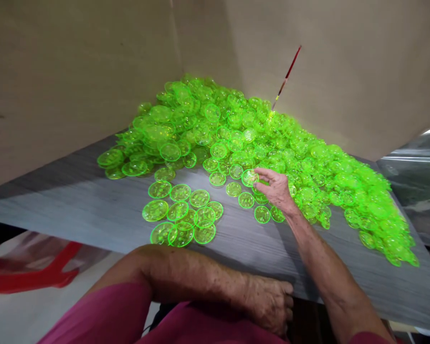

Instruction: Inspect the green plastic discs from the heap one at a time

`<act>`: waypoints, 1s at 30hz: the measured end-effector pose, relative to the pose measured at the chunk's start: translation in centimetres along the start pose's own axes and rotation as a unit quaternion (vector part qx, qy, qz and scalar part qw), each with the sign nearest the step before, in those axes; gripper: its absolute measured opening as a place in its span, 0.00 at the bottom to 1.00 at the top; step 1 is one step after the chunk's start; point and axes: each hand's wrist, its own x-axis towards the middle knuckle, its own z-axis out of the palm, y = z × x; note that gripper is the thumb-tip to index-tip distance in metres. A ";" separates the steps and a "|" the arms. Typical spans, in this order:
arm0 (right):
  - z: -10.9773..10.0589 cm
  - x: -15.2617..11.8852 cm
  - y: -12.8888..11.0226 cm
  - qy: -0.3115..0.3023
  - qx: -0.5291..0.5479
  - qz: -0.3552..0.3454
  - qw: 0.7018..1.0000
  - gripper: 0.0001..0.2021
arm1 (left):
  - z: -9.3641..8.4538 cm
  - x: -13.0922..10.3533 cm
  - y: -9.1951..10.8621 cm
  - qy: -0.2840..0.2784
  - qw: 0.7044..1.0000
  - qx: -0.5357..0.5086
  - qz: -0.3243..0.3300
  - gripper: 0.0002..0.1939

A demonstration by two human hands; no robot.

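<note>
In the head view, the right hand (274,186) reached over the counter (107,205), thumb and forefinger pinching a green disc (250,177) by the rim nearest the palm. The disc lay just ahead of the thumb, flat side up, with other loose discs around it. The left hand (270,303) lay nearer the body, below the right hand, at the counter's front edge. Its fingers were loosely curled; the palm was hidden, so I could not tell whether it held anything.

Beyond the right hand rose the pile (215,114), spreading out to both sides of it, with a red stick (290,69) tilted up at its far edge. To the right hand's left, nearer the body, lay a spread group (178,210) — some of its discs overlapping, others side by side.

As I judged it, a light rim pinch suited so slick-looking a disc: fingertips opposed, nails clear of its neighbours. Lifting it a little before moving it sideways seemed wiser than dragging — overlapping rims could catch. The left forearm lay close to the group, so keeping that elbow quiet looked sensible.
</note>
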 end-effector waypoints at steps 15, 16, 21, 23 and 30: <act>8.9 -5.8 -3.3 -0.139 0.081 0.144 0.976 0.20 | -4.9 0.2 -6.0 0.136 0.894 -0.241 0.353 0.13; 9.1 -6.0 -3.5 -0.139 0.050 0.112 0.983 0.19 | -5.0 0.2 -6.0 0.134 0.893 -0.242 0.355 0.13; 6.8 -6.9 -4.1 -0.094 -0.158 -0.071 0.980 0.16 | -4.8 0.0 -5.7 0.127 0.895 -0.260 0.339 0.12; 5.4 -7.2 -3.9 -0.067 -0.239 -0.077 0.966 0.15 | -4.7 0.0 -5.7 0.141 0.892 -0.268 0.336 0.12; 3.4 -7.5 -2.6 -0.102 -0.404 -0.036 0.908 0.07 | -5.2 0.2 -6.3 0.165 0.893 -0.250 0.335 0.13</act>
